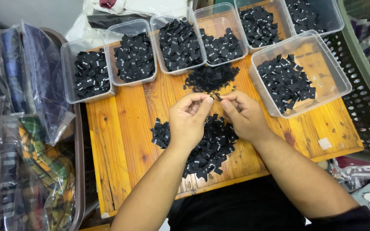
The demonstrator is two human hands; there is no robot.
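- We pinch one black label [217, 97] between both hands, left hand [189, 119] and right hand [243, 115] together.
- Best we separate it cleanly above the pile [202, 147], near the tubs [298, 72].

Bright, even overhead light; soft shadows; glare on plastic bags [43, 85] at left; sharp centre, slight wide-angle edge distortion.
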